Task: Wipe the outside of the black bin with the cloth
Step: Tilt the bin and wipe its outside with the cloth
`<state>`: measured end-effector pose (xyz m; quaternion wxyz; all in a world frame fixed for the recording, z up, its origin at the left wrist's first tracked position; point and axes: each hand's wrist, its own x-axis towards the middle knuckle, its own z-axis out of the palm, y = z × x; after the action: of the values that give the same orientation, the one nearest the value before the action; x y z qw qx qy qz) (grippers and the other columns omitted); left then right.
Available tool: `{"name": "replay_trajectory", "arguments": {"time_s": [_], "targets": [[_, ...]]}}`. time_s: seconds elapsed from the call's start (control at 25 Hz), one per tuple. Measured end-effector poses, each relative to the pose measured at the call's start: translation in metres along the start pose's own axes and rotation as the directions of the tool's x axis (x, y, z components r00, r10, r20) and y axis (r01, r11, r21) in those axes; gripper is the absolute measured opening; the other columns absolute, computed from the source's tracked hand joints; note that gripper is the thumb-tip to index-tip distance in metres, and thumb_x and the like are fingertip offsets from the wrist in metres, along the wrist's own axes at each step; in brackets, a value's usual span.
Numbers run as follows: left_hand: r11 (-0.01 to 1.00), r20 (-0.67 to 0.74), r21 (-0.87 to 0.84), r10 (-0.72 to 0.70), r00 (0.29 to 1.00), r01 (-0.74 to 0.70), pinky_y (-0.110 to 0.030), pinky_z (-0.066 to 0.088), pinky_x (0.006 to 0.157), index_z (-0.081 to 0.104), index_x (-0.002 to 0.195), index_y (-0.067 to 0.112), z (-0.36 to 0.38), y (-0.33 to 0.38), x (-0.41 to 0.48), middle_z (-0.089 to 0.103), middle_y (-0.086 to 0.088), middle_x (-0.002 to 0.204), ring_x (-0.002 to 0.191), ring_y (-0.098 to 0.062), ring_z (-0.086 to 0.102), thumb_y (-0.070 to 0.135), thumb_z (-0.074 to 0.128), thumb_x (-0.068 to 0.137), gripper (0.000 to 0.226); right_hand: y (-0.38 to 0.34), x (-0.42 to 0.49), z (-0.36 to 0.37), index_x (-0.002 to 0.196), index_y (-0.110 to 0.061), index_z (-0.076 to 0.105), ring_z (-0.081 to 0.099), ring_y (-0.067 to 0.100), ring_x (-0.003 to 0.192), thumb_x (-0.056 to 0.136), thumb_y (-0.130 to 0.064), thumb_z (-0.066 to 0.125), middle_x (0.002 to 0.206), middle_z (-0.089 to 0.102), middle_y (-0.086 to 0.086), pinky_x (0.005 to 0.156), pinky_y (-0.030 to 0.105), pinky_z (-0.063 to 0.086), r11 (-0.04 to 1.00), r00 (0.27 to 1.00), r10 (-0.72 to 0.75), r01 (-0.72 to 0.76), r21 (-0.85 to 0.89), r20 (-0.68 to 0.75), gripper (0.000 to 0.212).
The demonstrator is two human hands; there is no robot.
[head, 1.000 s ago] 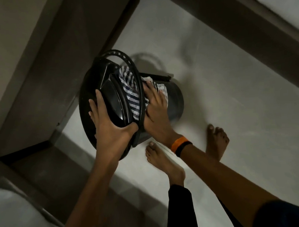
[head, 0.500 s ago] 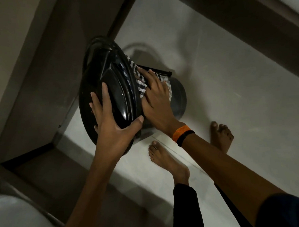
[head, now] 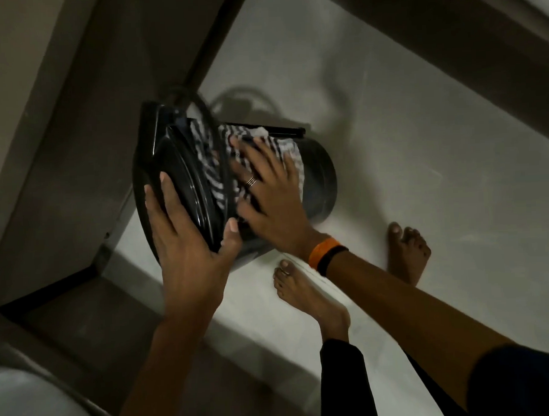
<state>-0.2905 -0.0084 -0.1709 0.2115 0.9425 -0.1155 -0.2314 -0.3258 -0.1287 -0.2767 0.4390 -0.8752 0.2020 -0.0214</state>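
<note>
The black bin (head: 320, 177) is tipped over towards me on the pale floor, its lid end facing left. My left hand (head: 186, 240) grips the glossy black lid (head: 177, 168) at its lower rim, thumb hooked over the edge. My right hand (head: 269, 195) lies flat, fingers spread, pressing a black-and-white striped cloth (head: 211, 166) against the bin's side wall just behind the rim. The thin black handle (head: 206, 116) arches above the cloth. The far side of the bin is hidden.
My two bare feet (head: 308, 297) stand on the floor right next to the bin. A dark wooden frame (head: 111, 98) runs close along the bin's left side. Another dark beam (head: 467, 42) crosses the top right. A pale rounded object (head: 30, 404) sits at bottom left.
The handle has swung back up into view above the cloth. My right hand has slid the cloth along the bin's side, fingers now spread wider. My left hand keeps its hold on the lid.
</note>
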Motion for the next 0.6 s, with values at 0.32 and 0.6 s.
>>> {"name": "replay_trajectory", "arguments": {"time_s": [0.32,0.6], "targets": [[0.996,-0.036,0.068,0.052,0.998,-0.049,-0.074,0.026,0.120,0.004,0.162,0.041,0.012,0.021,0.010,0.002,-0.019,0.174,0.160,-0.044,0.008,0.053,0.075,0.073,0.115,0.053,0.052,-0.035,0.153,-0.031,0.044,0.033,0.026,0.155,0.101,-0.052,0.022,0.166,0.040,0.000,0.130,0.053,0.019,0.899,0.899,0.431,-0.436,0.050,0.081,0.060],[0.996,-0.096,0.088,0.027,0.995,-0.018,-0.072,0.026,0.120,0.001,0.163,0.040,0.018,0.023,0.018,0.004,-0.020,0.174,0.159,-0.045,0.014,0.070,0.057,0.084,0.102,0.045,-0.010,-0.012,0.160,-0.030,0.027,0.013,0.020,0.163,0.109,-0.038,0.035,0.173,0.021,-0.003,0.132,0.056,0.001,0.902,0.921,0.385,-0.361,0.238,-0.064,0.052]]}}
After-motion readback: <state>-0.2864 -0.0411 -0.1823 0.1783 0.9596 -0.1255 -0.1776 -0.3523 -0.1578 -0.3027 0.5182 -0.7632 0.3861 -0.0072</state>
